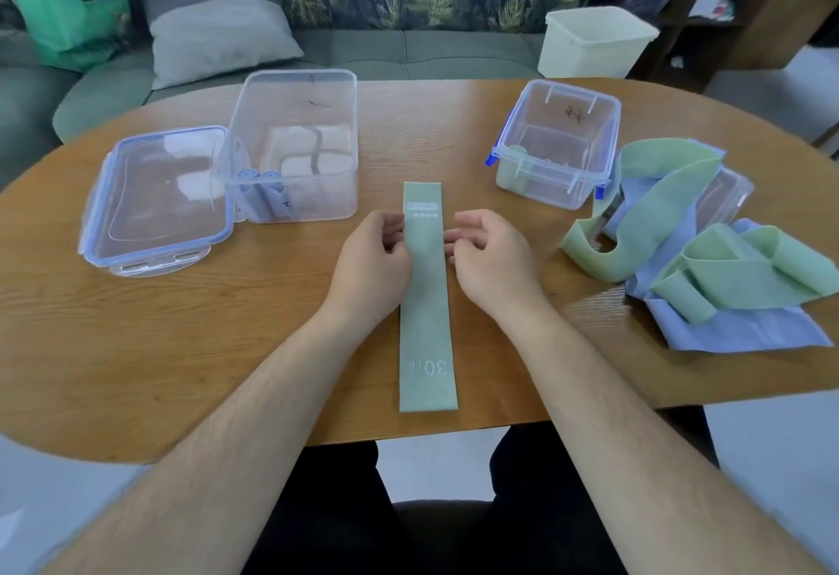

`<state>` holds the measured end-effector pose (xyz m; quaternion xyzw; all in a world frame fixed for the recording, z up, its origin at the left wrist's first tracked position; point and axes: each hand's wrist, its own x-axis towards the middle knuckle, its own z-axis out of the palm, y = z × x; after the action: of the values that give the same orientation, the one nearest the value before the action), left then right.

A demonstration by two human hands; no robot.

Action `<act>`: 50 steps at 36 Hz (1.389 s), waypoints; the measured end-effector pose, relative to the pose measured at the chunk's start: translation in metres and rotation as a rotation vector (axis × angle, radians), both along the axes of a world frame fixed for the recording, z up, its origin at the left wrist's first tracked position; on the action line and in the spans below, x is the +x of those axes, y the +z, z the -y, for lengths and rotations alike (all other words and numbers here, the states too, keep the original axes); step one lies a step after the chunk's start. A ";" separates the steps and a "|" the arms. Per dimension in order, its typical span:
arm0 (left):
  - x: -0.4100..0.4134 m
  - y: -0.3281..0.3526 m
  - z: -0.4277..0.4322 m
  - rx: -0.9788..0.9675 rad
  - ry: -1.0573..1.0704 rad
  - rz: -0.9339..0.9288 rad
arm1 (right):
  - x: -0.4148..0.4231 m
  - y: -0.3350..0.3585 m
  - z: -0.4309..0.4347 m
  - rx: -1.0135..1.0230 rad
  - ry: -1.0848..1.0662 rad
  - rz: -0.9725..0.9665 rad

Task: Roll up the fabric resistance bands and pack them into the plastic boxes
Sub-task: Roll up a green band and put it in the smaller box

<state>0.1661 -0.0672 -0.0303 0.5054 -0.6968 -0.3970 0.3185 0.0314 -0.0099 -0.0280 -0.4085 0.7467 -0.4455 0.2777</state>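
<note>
A flat green resistance band (426,325) marked "30 LB" lies lengthwise on the wooden table (181,347) in front of me. My left hand (367,265) pinches its left edge near the far end. At the right edge my right hand (490,256) hovers with loosely curled fingers that just touch the band. A large clear box (295,88) at the left holds rolled blue bands (263,184) and white rolls (313,152). At the right, a small clear box with blue clips (535,166) has a green roll (515,157) in its corner.
A clear lid (154,202) lies left of the large box. A loose pile of green and blue bands (708,256) covers the table's right end, partly over another clear box (726,193). A white bin (594,43) and a sofa stand beyond the table.
</note>
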 end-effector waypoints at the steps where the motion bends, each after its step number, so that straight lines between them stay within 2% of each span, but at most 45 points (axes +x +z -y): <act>1: 0.001 0.001 -0.002 0.006 0.005 -0.004 | 0.001 0.001 -0.003 -0.004 -0.010 -0.002; 4: 0.005 0.000 -0.009 0.024 0.041 -0.010 | 0.003 0.003 -0.014 -0.011 -0.032 -0.008; 9: 0.011 0.001 -0.026 0.074 0.033 -0.031 | 0.011 0.000 -0.029 -0.019 0.050 -0.020; 12: 0.016 0.003 -0.035 0.072 0.068 -0.036 | 0.012 -0.002 -0.041 -0.040 0.010 -0.003; 24: 0.029 0.008 -0.057 0.127 -0.013 0.011 | 0.018 0.004 -0.069 -0.027 0.169 0.005; 36: 0.048 -0.007 -0.089 0.125 -0.074 -0.076 | 0.016 -0.007 -0.086 -0.064 0.240 0.014; 50: 0.056 -0.005 -0.085 0.122 -0.098 -0.049 | 0.015 -0.003 -0.089 -0.033 0.212 0.011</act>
<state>0.2219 0.0173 -0.0349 0.4792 -0.6872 -0.4663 0.2842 0.0459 0.0789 -0.0309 -0.4874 0.6903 -0.4280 0.3207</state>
